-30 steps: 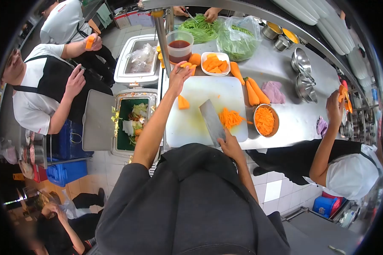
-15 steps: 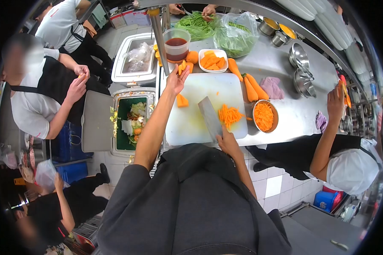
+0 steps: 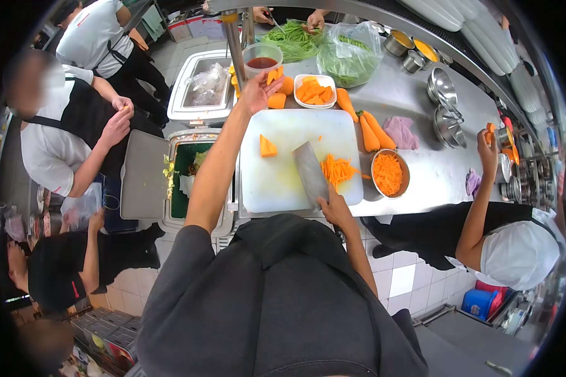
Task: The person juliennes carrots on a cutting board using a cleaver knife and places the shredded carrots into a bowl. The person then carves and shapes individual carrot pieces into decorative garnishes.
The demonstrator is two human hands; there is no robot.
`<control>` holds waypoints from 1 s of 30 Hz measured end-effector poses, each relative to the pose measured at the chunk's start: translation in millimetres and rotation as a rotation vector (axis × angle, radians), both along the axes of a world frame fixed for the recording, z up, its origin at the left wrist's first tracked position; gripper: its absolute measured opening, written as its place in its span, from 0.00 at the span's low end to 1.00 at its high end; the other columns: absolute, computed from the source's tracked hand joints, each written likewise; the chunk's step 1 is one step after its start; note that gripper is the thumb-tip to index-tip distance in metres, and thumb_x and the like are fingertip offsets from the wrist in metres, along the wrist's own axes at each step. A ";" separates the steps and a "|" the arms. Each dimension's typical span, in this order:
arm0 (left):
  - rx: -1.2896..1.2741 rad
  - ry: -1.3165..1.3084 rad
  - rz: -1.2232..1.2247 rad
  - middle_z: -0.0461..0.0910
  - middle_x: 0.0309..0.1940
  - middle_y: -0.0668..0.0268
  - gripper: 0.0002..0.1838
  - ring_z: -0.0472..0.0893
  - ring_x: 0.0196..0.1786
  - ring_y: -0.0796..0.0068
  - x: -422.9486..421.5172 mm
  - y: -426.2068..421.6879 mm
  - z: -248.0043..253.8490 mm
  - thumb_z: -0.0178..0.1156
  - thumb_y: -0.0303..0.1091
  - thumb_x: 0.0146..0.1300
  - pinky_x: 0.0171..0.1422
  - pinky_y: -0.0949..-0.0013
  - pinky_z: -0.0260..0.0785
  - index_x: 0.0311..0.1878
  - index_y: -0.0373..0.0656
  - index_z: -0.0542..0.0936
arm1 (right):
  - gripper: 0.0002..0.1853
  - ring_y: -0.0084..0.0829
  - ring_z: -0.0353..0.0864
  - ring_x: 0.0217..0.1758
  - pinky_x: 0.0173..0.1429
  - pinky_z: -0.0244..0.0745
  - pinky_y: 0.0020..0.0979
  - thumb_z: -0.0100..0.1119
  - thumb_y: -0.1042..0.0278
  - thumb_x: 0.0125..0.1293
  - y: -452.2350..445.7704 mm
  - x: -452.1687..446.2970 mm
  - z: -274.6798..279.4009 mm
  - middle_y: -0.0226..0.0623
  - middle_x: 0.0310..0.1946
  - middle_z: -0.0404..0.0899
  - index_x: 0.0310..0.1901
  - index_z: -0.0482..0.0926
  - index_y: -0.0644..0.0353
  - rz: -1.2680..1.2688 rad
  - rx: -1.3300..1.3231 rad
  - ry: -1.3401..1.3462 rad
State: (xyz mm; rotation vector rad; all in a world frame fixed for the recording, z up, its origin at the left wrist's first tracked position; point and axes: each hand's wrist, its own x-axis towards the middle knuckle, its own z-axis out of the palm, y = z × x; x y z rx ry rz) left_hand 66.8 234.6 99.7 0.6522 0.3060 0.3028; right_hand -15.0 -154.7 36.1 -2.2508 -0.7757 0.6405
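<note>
My left hand reaches past the far left corner of the white cutting board, palm turned up, with thick carrot pieces held at its fingers. Close beside it are larger carrot chunks and a square white bowl of cut carrot. My right hand grips a cleaver by its handle; its broad blade lies over the board. Right of the blade is a pile of carrot shreds. One carrot chunk sits on the board's left side.
A round container of shredded carrot and whole carrots stand right of the board. Behind are a tub of dark liquid and bagged green vegetables. A waste bin is at left. People work on both sides.
My left hand has moved slightly farther from me, carrying the carrot pieces off toward the tub. The cleaver stays nearly in place. A person at lower left has shifted.
</note>
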 end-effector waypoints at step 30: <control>0.552 0.169 0.002 0.79 0.36 0.72 0.11 0.78 0.37 0.81 -33.6 -26.1 0.5 0.58 0.39 0.65 0.45 0.72 0.70 0.47 0.44 0.78 | 0.33 0.31 0.80 0.22 0.27 0.75 0.33 0.68 0.65 0.62 10.3 17.6 -7.9 0.40 0.31 0.80 0.63 0.62 0.66 -0.133 0.192 0.395</control>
